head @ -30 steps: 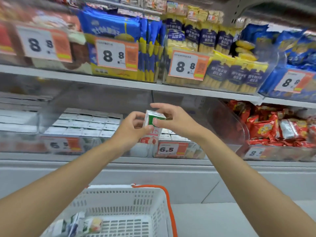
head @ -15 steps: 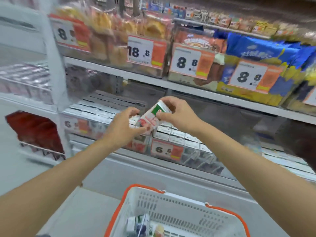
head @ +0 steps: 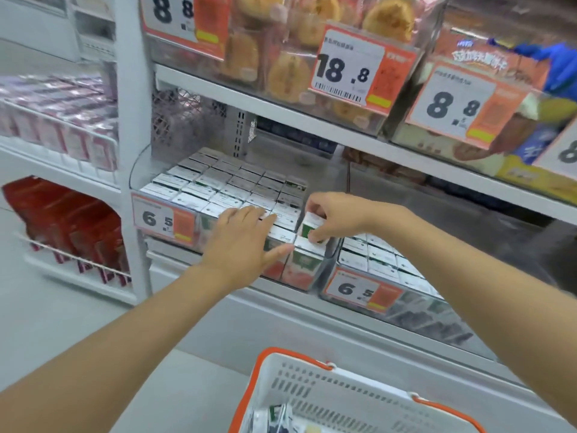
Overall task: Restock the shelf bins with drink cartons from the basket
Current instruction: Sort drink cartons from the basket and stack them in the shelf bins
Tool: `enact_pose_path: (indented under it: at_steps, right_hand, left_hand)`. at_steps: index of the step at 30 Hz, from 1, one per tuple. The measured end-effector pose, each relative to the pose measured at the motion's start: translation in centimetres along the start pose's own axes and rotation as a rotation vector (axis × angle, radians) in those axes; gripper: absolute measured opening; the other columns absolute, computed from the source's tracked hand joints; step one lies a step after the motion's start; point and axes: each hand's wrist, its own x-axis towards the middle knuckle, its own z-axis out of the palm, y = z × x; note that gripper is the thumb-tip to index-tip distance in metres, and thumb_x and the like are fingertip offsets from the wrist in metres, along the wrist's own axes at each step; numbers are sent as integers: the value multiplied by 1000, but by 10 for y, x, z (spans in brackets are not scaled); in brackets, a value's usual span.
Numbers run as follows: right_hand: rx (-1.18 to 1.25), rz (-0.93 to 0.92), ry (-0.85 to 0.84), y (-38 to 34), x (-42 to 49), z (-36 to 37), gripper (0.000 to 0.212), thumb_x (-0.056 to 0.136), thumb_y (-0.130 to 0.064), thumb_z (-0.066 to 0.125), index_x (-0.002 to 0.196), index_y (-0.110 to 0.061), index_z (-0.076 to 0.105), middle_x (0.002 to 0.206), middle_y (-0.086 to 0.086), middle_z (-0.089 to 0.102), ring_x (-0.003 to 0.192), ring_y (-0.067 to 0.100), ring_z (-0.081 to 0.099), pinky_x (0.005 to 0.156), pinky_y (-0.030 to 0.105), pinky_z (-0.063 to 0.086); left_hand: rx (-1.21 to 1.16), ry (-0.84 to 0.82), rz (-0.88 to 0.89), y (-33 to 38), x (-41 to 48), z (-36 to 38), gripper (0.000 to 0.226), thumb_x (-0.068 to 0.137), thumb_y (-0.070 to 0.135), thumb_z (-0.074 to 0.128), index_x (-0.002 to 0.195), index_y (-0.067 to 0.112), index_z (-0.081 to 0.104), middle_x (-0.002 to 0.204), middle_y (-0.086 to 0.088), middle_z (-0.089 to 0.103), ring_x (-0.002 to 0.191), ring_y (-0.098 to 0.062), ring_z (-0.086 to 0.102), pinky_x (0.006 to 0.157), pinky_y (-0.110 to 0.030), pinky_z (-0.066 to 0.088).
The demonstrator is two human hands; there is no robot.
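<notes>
Your right hand [head: 335, 215] pinches a carton [head: 310, 228] at the left bin's [head: 321, 270] front right corner; your left hand [head: 242, 242] lies flat, fingers straight, on the packed cartons [head: 218, 185]. The basket [head: 312, 389] sits below; it holds more.

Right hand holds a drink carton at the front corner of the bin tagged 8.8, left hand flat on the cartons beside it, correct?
Only the price is wrong: in the head view that bin carries a 6.5 price tag. The right hand holds the drink carton there, left hand flat on the packed cartons.
</notes>
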Motion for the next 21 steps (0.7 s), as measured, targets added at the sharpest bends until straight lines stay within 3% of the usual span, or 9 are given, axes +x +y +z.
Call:
enact_pose_path:
  at_steps: [4, 8, 11, 13, 15, 17, 19, 21]
  right_hand:
    - [-88, 12, -227, -2, 13, -15, 43, 85, -43, 71, 116, -19, 52, 122, 2, 59, 106, 24, 61, 97, 44, 47]
    - [-141, 22, -377, -4, 32, -21, 49, 85, -45, 69, 118, -11, 56, 118, 10, 66, 101, 27, 67, 101, 44, 44]
    - [-130, 31, -403, -6, 46, -16, 52, 84, -44, 71, 122, -11, 58, 108, 2, 66, 88, 17, 61, 79, 30, 50]
    - [-103, 53, -392, -7, 49, -15, 51, 84, -43, 72, 122, -11, 58, 108, 4, 65, 91, 18, 62, 75, 29, 49]
    - [-136, 57, -312, -6, 44, -13, 56, 83, -41, 72, 122, -4, 59, 119, 16, 63, 107, 35, 60, 92, 44, 50]
    - [-105, 45, -150, -5, 31, -6, 57, 81, -36, 75, 124, -3, 58, 126, 16, 61, 114, 38, 57, 101, 48, 46]
    - [23, -27, 113, -5, 9, 8, 50, 82, -26, 74, 128, -12, 58, 127, 5, 61, 115, 26, 58, 100, 37, 45]
    - [200, -118, 448, -10, -19, 30, 38, 83, -16, 69, 120, -19, 62, 113, -2, 62, 102, 14, 57, 88, 23, 43]
  left_hand:
    - [-7, 20, -2, -1, -1, 2, 87, 81, 76, 3, 135, 23, 46, 134, 1, 51, 128, -20, 42, 107, -39, 27]
    - [-7, 37, -2, -1, 0, 4, 86, 81, 76, 5, 132, 22, 49, 133, -1, 52, 127, -20, 43, 105, -39, 27]
    - [-4, 40, -5, -1, -1, 5, 85, 81, 75, 6, 132, 22, 49, 133, -1, 52, 127, -20, 42, 105, -39, 27]
    - [-7, 34, 0, -1, -1, 3, 85, 82, 75, 7, 134, 23, 48, 135, -1, 51, 128, -20, 41, 106, -38, 26]
    - [-24, 0, 4, -1, -1, 0, 84, 82, 75, 10, 138, 22, 44, 139, -1, 48, 132, -20, 38, 109, -39, 24]
    - [-40, -6, 5, 0, -3, -3, 78, 86, 73, 21, 140, 21, 43, 143, -2, 44, 135, -20, 35, 113, -40, 22]
    - [-55, 70, -12, 4, -8, -9, 65, 88, 66, 41, 133, 20, 48, 137, -2, 47, 130, -21, 38, 110, -39, 26]
    - [-89, 241, 21, 14, -18, -16, 43, 86, 52, 60, 111, 18, 58, 112, -2, 58, 108, -25, 51, 92, -38, 38]
